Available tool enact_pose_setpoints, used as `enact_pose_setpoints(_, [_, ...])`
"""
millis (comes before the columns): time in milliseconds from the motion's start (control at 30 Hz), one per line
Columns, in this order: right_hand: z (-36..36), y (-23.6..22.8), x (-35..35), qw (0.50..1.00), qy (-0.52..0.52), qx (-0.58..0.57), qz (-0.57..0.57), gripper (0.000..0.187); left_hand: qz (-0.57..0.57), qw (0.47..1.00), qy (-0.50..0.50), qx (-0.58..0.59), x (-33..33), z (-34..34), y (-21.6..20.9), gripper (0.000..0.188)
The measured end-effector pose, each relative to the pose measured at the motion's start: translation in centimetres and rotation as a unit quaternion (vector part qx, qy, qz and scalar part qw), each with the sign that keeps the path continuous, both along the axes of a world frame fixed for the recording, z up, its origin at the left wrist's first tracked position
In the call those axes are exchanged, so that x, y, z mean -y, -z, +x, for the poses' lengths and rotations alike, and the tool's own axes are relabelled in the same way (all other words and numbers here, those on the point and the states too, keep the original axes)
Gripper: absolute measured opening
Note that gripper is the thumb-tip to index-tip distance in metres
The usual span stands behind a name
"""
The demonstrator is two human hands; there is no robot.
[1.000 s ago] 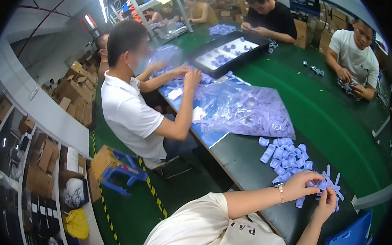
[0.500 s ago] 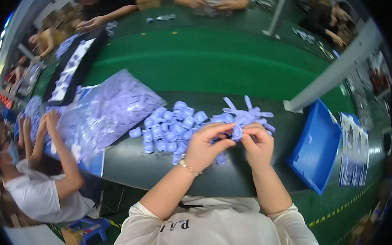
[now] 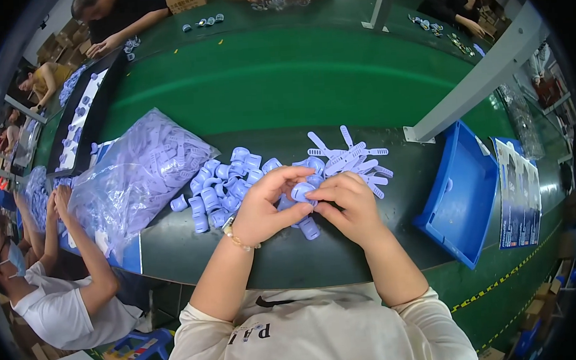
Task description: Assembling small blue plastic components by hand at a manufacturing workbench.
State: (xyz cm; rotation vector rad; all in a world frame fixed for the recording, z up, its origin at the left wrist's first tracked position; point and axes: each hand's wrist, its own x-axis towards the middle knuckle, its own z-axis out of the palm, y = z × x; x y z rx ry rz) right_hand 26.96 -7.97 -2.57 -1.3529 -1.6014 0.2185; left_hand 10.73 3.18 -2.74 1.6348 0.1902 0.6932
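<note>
Lavender plastic piece [image 3: 302, 191] is right about mid-frame, with the left hand [image 3: 266, 208] curled around it, thumb and fingers gripping, and the right hand [image 3: 349, 206] pinching its other side with bunched fingertips. Just past the fingers there's a loose pile of similar curved bits [image 3: 226, 187] to the left and some slotted straps [image 3: 349, 158] fanned out to the upper right. Further out, a clear bag [image 3: 158, 155] stuffed with lavender parts sits left of center, and a blue tray [image 3: 461, 202] is over at the right.

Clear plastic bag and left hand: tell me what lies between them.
In the head view, a heap of curved lavender pieces lies on the tabletop between the plastic bag and the left hand.
</note>
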Motion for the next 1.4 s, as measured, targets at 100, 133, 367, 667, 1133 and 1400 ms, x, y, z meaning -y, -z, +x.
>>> enact_pose_setpoints(100, [0.0, 0.4, 0.0, 0.999, 0.020, -0.029, 0.025, 0.019, -0.164, 0.985, 0.020, 0.041, 0.9, 0.2, 0.5, 0.048])
enact_pose_setpoints(133, [0.0, 0.4, 0.0, 0.999, 0.030, -0.012, 0.029, 0.017, -0.224, 0.974, 0.032, 0.034, 1.0, 0.3, 0.5, 0.048])
enact_pose_setpoints(367, [-0.4, 0.5, 0.2, 0.990, 0.101, 0.082, 0.047, 0.020, -0.204, 0.979, -0.007, 0.022, 1.9, 0.6, 0.9, 0.046])
enact_pose_setpoints(667, [-0.8, 1.2, -0.2, 0.992, 0.087, 0.048, 0.080, 0.014, -0.202, 0.979, 0.001, -0.037, 1.7, -0.2, 1.0, 0.047])
enact_pose_setpoints(1133, [-0.6, 0.9, 0.2, 0.979, 0.140, 0.106, 0.100, 0.015, -0.518, 0.854, 0.008, 0.037, 3.7, 1.5, 0.4, 0.034])
enact_pose_setpoints(1400, [0.0, 0.6, -0.2, 0.980, 0.153, 0.096, 0.087, 0.014, -0.540, 0.840, -0.007, 0.061, 4.5, 1.7, 1.3, 0.035])
